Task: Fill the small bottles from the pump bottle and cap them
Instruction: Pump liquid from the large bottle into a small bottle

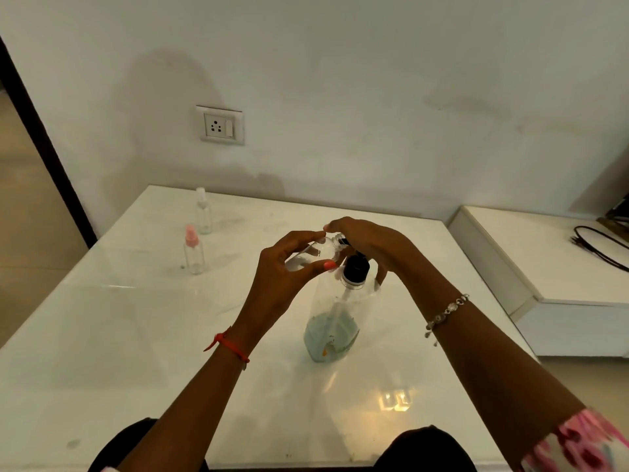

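A: My left hand (pixel 289 267) pinches the small bottle (pixel 309 255) between thumb and fingertips. It is tilted, mouth at the spout. My right hand (pixel 371 247) curls over the head of the pump bottle (pixel 335 321).
B: Handling?
A: Small one looks light, thin and slick, so I'd grip it mid-body, gently. The pump bottle is low on liquid and probably tippy.
B: Room?
A: It stands mid-tabletop (pixel 136 335), well off every edge. The pink-capped bottle (pixel 194 253) and white-capped bottle (pixel 203 212) stand toward the far left corner.
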